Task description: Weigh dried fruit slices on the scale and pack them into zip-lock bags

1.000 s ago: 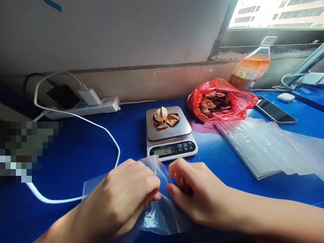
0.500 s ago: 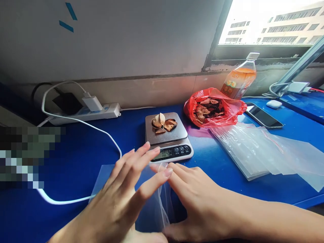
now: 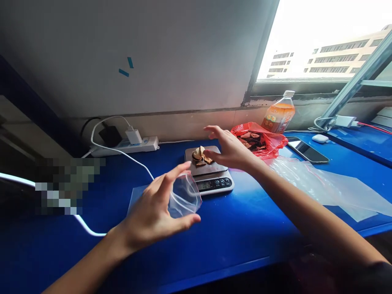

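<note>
My left hand (image 3: 153,210) curves round a clear zip bag (image 3: 185,195), thumb and fingers apart at its mouth, which gapes toward the right. Just beyond, a kitchen scale (image 3: 214,183) stands with a metal plate and a dim display that I cannot read surely. Several dried brown slices (image 3: 199,159) and a paler piece lie on that plate. Over the plate's right side hovers my right hand (image 3: 228,149), fingers and thumb apart, holding nothing; its thumb is close to the slices. Behind its wrist sits a red plastic bag (image 3: 277,145) full of similar dried pieces.
On the right lie a stack of clear bags (image 3: 330,188), a phone (image 3: 308,150) and a white earbud case (image 3: 320,139). An orange drink bottle (image 3: 279,115) stands by the wall. A power strip (image 3: 147,145) and a white cable (image 3: 122,153) occupy the left.
My right hand has left the zip bag and moved up and forward to the scale plate. The bag's mouth has opened in my left hand. The camera view has shifted.
</note>
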### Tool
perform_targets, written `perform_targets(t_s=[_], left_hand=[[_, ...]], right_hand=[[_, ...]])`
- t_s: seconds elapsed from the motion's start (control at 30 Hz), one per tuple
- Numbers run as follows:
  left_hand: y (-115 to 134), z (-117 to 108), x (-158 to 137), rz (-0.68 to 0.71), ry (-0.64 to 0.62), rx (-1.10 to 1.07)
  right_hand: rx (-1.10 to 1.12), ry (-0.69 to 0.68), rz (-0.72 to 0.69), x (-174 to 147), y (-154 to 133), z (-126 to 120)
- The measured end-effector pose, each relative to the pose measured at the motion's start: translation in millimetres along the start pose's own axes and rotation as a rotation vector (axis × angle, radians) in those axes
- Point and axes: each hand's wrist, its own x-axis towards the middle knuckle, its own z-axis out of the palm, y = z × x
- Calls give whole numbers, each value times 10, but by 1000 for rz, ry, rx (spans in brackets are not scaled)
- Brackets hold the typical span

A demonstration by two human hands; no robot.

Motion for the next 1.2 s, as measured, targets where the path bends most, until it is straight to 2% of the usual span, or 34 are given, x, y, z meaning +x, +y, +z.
perform_targets(t_s=[0.13, 0.23, 0.3, 0.4, 0.5, 0.6, 0.7, 0.8, 0.87, 0.93, 1.0, 1.07, 1.13, 1.2], left_hand=[[-83, -16, 27, -99, 10, -83], [-127, -8, 45, -110, -37, -85], [-152, 1, 63, -121, -57, -74], [-188, 16, 88, -112, -43, -90], [-227, 35, 97, -109, 13, -135], [-268, 71, 92, -134, 82, -169], [-295, 116, 88, -117, 146, -193], [-284, 130, 91, -96, 166, -190], [-261, 114, 98, -119, 139, -194], [-241, 88, 105, -148, 116, -203], [-235, 70, 112, -146, 131, -203], [-242, 69, 112, -114, 164, -202], [-255, 83, 105, -84, 183, -206], [-265, 99, 93, -72, 173, -205]], right_hand=[[-172, -271, -44, 269, 167, 175], [-206, -338, -34, 313, 200, 274], [-205, -307, -32, 309, 187, 290], [-143, -154, -39, 247, 118, 226], [36, 12, -108, 75, -16, 105], [173, 89, -123, -160, -205, 40], [226, 57, -114, -324, -398, 71], [305, -87, -159, -362, -513, 101], [374, -145, -145, -338, -498, 85], [397, -91, -86, -302, -395, 65], [267, 32, -22, -271, -232, 77], [52, 72, 2, -251, -63, 140], [-80, -6, -1, -235, 56, 239], [-106, -113, -13, -216, 104, 335]])
